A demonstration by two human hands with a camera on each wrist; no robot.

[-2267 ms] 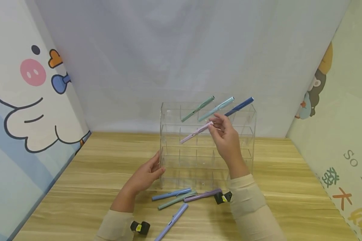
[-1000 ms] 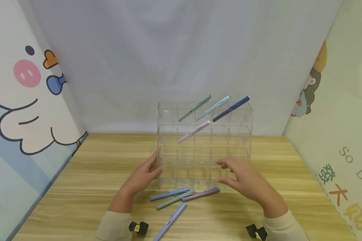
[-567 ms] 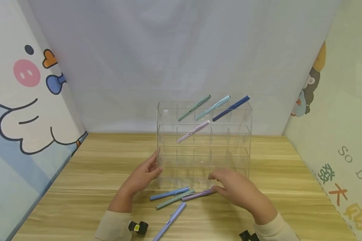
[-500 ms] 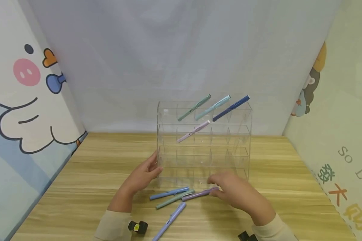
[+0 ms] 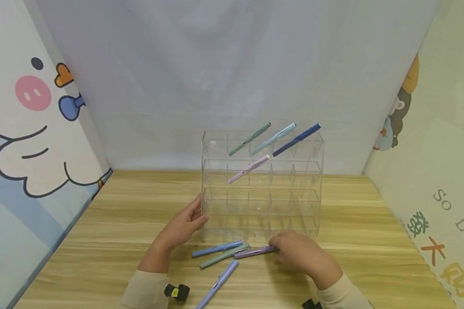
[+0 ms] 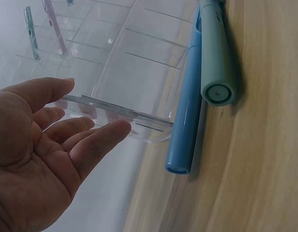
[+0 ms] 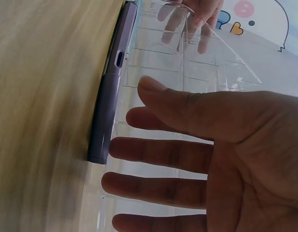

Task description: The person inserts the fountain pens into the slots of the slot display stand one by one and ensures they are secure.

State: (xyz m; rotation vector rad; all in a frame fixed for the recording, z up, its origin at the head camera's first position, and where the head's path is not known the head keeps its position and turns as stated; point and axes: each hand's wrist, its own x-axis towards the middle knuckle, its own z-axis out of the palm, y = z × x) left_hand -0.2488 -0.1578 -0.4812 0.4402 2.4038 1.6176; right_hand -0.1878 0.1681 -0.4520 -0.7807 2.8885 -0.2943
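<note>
A purple pen (image 5: 255,252) lies on the table. My right hand (image 5: 299,255) is at its right end, hiding that tip in the head view. In the right wrist view, the fingers of my right hand (image 7: 187,154) stretch out beside the purple pen (image 7: 110,92), thumb apart from it; whether they touch is unclear. My left hand (image 5: 181,225) is at the left side of a clear tiered rack (image 5: 260,206). In the left wrist view, the fingers of my left hand (image 6: 52,135) are loosely extended around the rack's edge (image 6: 125,113).
Near the rack's foot lie a blue pen (image 5: 216,249) and a green pen (image 5: 222,257); a lavender pen (image 5: 218,283) lies closer. A green pen (image 5: 249,139), light blue pen (image 5: 274,138) and dark blue pen (image 5: 297,139) rest on the top tier, a pink pen (image 5: 249,169) below.
My right hand has left the pink pen on the second tier and come down to the purple pen. That pen has turned slightly. My left hand stays at the rack.
</note>
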